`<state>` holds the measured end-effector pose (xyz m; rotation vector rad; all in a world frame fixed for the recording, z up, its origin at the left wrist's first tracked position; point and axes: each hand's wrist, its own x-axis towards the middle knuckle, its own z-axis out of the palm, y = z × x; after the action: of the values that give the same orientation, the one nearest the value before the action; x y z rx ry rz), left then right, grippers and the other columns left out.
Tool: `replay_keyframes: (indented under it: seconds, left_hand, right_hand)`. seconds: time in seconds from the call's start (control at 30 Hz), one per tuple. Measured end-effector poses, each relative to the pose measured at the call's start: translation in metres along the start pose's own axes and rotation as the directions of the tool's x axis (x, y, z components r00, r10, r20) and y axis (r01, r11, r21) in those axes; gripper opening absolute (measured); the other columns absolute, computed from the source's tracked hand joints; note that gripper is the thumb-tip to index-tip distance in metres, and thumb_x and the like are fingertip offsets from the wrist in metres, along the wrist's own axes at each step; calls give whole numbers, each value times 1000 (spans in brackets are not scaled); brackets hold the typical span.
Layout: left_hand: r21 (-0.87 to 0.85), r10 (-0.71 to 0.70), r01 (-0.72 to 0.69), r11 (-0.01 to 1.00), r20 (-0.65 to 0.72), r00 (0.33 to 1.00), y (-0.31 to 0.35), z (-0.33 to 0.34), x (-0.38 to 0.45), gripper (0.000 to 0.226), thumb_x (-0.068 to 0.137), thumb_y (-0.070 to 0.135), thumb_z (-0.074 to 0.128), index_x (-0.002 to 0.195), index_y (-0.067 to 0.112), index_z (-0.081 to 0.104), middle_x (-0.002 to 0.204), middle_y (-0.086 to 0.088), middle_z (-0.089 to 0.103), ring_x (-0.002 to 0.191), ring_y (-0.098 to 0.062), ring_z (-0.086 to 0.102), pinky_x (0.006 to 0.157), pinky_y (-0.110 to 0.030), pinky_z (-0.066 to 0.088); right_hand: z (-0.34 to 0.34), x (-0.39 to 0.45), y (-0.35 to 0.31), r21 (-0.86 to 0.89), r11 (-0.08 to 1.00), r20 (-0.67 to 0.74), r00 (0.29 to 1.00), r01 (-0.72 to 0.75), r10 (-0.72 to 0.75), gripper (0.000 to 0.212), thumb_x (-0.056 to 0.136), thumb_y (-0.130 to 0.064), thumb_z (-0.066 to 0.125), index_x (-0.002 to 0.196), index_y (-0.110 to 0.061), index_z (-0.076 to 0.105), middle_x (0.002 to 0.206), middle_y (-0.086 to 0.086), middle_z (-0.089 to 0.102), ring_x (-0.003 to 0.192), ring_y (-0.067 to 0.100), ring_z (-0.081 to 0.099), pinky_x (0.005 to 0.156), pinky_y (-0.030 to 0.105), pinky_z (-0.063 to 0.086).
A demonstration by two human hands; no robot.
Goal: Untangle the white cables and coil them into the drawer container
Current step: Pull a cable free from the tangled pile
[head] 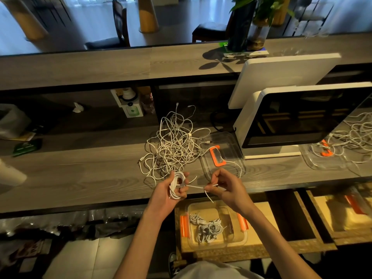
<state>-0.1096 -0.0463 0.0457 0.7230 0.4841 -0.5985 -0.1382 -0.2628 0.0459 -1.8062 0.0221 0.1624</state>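
Note:
A tangled heap of white cables [173,146] lies on the grey wooden counter [80,174]. My left hand [171,192] grips a coiled white cable [177,184] just in front of the heap. My right hand [223,188] pinches the loose tail of that same cable [199,187], stretched between the two hands. Below the counter an open wooden drawer [201,250] holds a clear container with orange clips [240,239]; several coiled white cables [207,228] lie inside it.
The container's clear lid with an orange handle [231,168] rests on the counter right of the heap. A white monitor [298,117] stands at the right, with its mirror reflection beside it. A second open drawer [322,218] is at the right. Bottles and boxes [130,103] sit on the back shelf.

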Motion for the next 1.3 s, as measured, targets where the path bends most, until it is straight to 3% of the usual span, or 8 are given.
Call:
replay_keyframes:
  seconds: [0.37,0.5,0.7,0.87,0.97,1.1,1.2,1.3]
  left_hand:
    - [505,220,-188,843,-3,976,2,14,-4,45,107,41,41,100,13,75,85,-7,69,66,-12,58,61,-25,41]
    - [636,192,-148,757,0,981,-1,27,-9,54,105,50,34,106,11,71,81,-7,69,70,-15,61,57,-23,43]
    - [697,6,-105,709,143,990,-5,31,-17,99,91,79,4,82,8,73,71,-16,63,51,-15,51,42,-19,34]
    - [635,-65,-110,765,246,967,-3,24,-19,76,84,90,21,92,37,75,78,-22,51,51,-17,40,38,-19,23]
    - [593,-49,-91,800,215,975,-4,18,-21,70,90,78,39,87,14,68,62,-8,53,46,-12,45,39,-18,23]
    - [535,13,-97,839,159,987,-11,15,-22,65,80,37,79,130,6,54,71,-3,58,55,-10,49,38,-14,31]
    - [556,109,-161,816,127,986,-14,20,-25,56,80,10,82,126,9,52,81,-2,61,56,-10,50,40,-15,34]
    - [613,257,-246,751,71,964,-15,23,-24,39,88,13,77,119,8,54,89,-9,64,56,-14,55,40,-20,36]
  right_hand:
    - [20,9,-46,-43,987,114,982,155,-149,25,77,-8,88,84,-11,64,86,-3,75,90,11,74,80,27,59]
    - [13,24,-64,-11,975,227,951,220,-212,25,78,-12,88,94,-8,69,89,8,76,85,23,76,82,42,63]
    - [5,42,-65,-82,951,262,927,298,-268,21,77,-17,89,87,-10,73,83,2,71,75,22,65,68,35,54]
    - [6,42,-49,-42,976,258,946,212,-194,17,82,-16,85,90,-4,75,88,9,75,83,32,69,72,35,56]
    - [4,40,-42,-56,975,287,939,215,-190,13,89,-9,77,100,-2,76,96,4,77,90,21,74,82,27,59]
    - [5,37,-32,-134,966,255,949,223,-184,11,92,-10,74,101,-8,78,99,0,77,93,15,74,83,35,62]
    - [6,34,-28,-127,970,230,957,209,-177,11,92,-12,74,102,-9,79,99,-1,77,92,12,73,83,28,60]
    - [5,32,-22,-130,975,198,969,178,-150,12,92,-14,75,103,-10,78,96,-1,77,86,16,74,80,31,62]
